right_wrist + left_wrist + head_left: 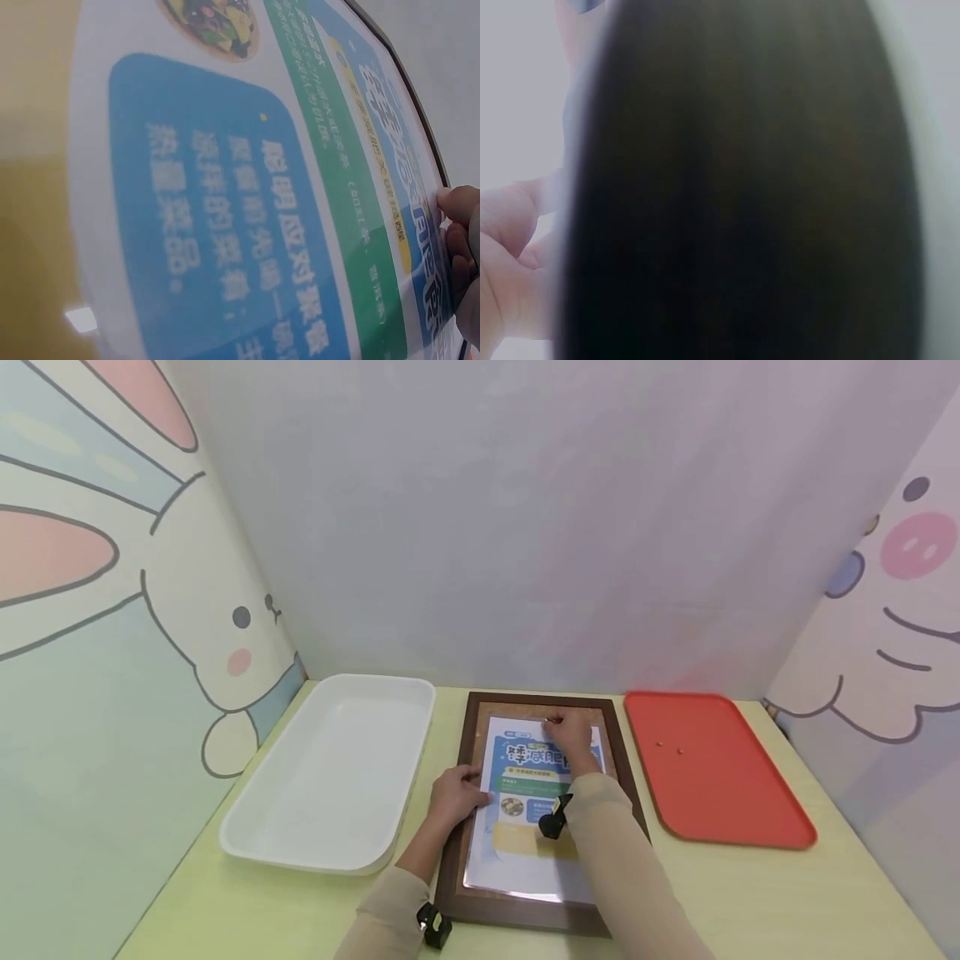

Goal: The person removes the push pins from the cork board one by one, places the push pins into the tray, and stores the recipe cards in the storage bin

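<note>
1. We see the printed sheet (517, 810) lying flat on a brown-framed board (525, 916), near six o'clock on the desk (750, 893).
2. At the sheet's nine o'clock, the left hand (453, 796) rests across the frame's edge—fingers loosely spread, thumb touching the sheet.
3. Near its twelve o'clock, the right hand (572, 735) pinches a small shiny piece (547, 721) at the top edge; we cannot tell its exact shape.
4. We find a white tray (330, 777) toward nine o'clock from the board.
5. Toward two o'clock sits a red tray (720, 785)—two tiny bits (659, 744) lie on it.
</note>
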Demonstrator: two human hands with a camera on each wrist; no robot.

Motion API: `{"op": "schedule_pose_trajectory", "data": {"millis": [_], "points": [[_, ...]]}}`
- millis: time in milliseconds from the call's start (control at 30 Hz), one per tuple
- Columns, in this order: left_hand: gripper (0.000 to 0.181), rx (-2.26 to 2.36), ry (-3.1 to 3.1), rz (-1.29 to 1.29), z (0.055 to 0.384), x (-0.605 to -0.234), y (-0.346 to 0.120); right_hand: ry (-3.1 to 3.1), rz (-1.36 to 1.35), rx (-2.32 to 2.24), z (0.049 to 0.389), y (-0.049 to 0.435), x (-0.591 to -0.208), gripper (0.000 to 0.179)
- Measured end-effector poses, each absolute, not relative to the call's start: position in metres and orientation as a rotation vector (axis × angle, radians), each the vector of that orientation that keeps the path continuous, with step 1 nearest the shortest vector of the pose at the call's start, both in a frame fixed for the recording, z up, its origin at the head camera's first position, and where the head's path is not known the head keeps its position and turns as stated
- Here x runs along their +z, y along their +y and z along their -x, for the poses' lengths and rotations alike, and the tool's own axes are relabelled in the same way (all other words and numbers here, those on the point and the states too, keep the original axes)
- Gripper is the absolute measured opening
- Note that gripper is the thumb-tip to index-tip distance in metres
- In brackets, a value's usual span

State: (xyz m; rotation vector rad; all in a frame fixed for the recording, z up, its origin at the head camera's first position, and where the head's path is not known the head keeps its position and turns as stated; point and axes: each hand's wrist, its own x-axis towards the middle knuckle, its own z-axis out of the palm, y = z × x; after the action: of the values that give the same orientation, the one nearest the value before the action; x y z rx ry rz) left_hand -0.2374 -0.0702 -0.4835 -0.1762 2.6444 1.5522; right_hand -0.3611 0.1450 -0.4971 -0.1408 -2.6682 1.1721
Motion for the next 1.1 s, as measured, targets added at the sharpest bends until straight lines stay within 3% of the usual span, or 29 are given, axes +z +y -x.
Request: {"op": "schedule_pose_trajectory", "data": {"millis": [400, 633, 1100], "points": [[0.054, 1.571, 2.626, 0.179, 0.2334, -0.4843, -0.0672, -2.739, 0.311, 1.066, 0.3616, 0.1432, -0.4934, 0.013], [0.054, 1.593, 2.614, 0.159, 0.2318, -0.4840, -0.0650, -2.719, 0.329, 1.071, 0.3600, 0.1474, -0.4964, 0.026], [0.054, 1.594, 2.623, 0.157, 0.2310, -0.4854, -0.0638, -2.693, 0.322, 1.134, 0.3578, 0.1512, -0.4974, 0.024]]}}
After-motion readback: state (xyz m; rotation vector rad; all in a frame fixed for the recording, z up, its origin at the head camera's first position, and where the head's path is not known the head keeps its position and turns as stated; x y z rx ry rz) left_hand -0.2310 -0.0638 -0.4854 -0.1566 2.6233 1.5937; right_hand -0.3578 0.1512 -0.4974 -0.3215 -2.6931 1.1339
